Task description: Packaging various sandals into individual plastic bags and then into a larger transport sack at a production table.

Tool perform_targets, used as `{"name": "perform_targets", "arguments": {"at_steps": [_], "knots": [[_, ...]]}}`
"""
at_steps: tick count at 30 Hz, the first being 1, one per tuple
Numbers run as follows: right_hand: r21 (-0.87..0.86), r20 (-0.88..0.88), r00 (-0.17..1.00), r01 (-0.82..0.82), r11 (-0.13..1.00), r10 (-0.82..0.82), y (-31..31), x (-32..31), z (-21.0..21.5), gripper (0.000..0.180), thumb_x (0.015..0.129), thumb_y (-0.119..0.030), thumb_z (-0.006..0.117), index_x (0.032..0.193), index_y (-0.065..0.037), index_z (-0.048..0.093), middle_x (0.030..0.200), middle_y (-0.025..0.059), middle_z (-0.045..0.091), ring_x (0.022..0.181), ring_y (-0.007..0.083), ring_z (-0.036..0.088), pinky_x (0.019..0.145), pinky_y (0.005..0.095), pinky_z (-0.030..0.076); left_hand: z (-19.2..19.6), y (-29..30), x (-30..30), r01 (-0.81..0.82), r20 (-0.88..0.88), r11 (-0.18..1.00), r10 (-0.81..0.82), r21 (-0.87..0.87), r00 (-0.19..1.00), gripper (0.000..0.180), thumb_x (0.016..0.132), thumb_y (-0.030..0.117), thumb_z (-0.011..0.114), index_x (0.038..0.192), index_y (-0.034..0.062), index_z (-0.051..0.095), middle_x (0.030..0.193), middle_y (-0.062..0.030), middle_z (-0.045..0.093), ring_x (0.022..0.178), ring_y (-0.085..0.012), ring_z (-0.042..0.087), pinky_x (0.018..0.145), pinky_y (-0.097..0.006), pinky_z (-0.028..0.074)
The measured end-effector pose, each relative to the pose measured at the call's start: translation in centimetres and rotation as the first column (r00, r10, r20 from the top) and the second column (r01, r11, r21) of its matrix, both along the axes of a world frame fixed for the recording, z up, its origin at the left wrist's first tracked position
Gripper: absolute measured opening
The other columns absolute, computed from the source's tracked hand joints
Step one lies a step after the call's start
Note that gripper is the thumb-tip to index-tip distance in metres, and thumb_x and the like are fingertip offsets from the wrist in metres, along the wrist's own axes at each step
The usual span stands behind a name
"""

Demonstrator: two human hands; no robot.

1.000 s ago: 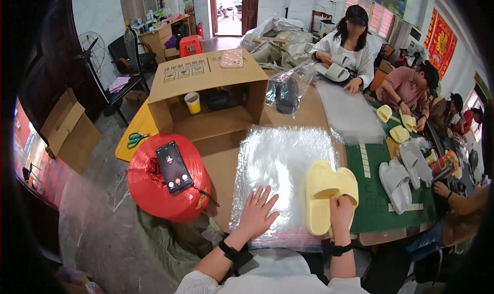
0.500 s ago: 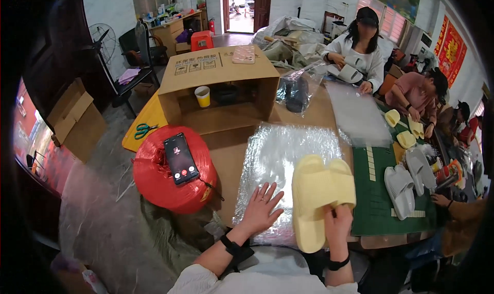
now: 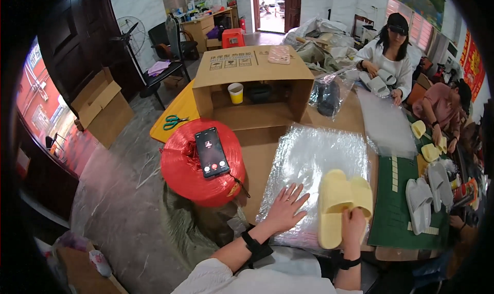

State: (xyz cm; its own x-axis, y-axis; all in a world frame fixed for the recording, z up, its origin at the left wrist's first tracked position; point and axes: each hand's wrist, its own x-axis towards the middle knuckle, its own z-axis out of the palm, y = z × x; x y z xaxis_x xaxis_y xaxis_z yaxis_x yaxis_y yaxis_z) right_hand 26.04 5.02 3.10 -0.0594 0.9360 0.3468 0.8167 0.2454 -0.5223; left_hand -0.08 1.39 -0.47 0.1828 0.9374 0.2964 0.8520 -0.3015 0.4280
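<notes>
Two pale yellow foam slippers [image 3: 340, 204], held together as a pair, lie on a stack of clear, shiny plastic bags [image 3: 314, 165] spread over the brown cardboard-covered worktable [image 3: 257, 155]. The right hand [image 3: 354, 223] grasps the pair at its near end, fingers closed around the heels; the slippers' long axis runs away from the person, toes pointing toward the far edge of the bags. The left hand [image 3: 284, 210] rests flat on the near left part of the same plastic, fingers spread, holding nothing; it lies just beside the slippers, on their left. The right hand is therefore the one on the slippers, and the bag surface extends ahead of and to the left of the grip. Left of the bags stands a large red spool of plastic twine [image 3: 198, 173] with a black smartphone [image 3: 211, 152] on top. Beyond is an open brown cardboard box [image 3: 254, 83].
</notes>
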Motion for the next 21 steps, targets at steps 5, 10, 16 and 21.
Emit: {"name": "perform_targets", "arguments": {"at_steps": [5, 10, 16, 21], "knots": [[-0.013, -0.070, 0.978, 0.195, 0.981, -0.195, -0.8, 5.2, -0.2, 0.030, 0.094, -0.017, 0.064, 0.078, 0.006, 0.053, 0.069, 0.0201, 0.051, 0.062, 0.0352, 0.051, 0.059, 0.0434, 0.042, -0.6, 0.3, -0.2, 0.013, 0.023, 0.999, -0.014, 0.032, 1.000, 0.062, 0.099, 0.048, 0.052, 0.153, 0.0182, 0.042, 0.163, -0.0151, 0.028, 0.151, -0.0370, 0.022, 0.123, -0.054, 0.016], [-0.001, -0.184, 0.944, 0.277, 0.961, -0.273, -3.6, 7.4, 0.2, 0.024, 0.094, -0.013, 0.063, 0.081, 0.006, 0.054, 0.068, 0.0149, 0.048, 0.061, 0.0256, 0.048, 0.058, 0.0391, 0.040, 0.8, -0.3, -0.2, 0.030, -0.016, 0.998, -0.031, -0.058, 0.999, 0.078, 0.091, 0.060, 0.058, 0.154, 0.0171, 0.039, 0.164, -0.0161, 0.024, 0.152, -0.0381, 0.018, 0.123, -0.054, 0.013], [0.071, -0.309, 0.916, 0.290, 0.954, -0.255, -5.8, 8.1, 1.4, 0.017, 0.095, -0.010, 0.062, 0.091, 0.007, 0.059, 0.073, 0.0112, 0.051, 0.066, 0.0202, 0.046, 0.060, 0.0351, 0.038, 2.6, 0.5, 2.9, -0.098, -0.094, 0.986, 0.085, -0.137, 0.992, 0.085, 0.090, 0.059, 0.061, 0.152, 0.0065, 0.039, 0.161, -0.0292, 0.022, 0.151, -0.0458, 0.014, 0.121, -0.058, 0.011], [0.175, -0.339, 0.914, 0.292, 0.940, -0.221, -6.3, 9.9, 1.4, 0.024, 0.100, -0.015, 0.063, 0.089, 0.005, 0.059, 0.072, 0.0023, 0.048, 0.066, 0.0104, 0.042, 0.058, 0.0293, 0.035, 4.1, -0.1, 2.0, 0.059, -0.021, 0.996, -0.060, -0.064, 0.998, 0.081, 0.085, 0.052, 0.070, 0.147, 0.0058, 0.046, 0.159, -0.0255, 0.027, 0.150, -0.0463, 0.017, 0.120, -0.059, 0.018]]}}
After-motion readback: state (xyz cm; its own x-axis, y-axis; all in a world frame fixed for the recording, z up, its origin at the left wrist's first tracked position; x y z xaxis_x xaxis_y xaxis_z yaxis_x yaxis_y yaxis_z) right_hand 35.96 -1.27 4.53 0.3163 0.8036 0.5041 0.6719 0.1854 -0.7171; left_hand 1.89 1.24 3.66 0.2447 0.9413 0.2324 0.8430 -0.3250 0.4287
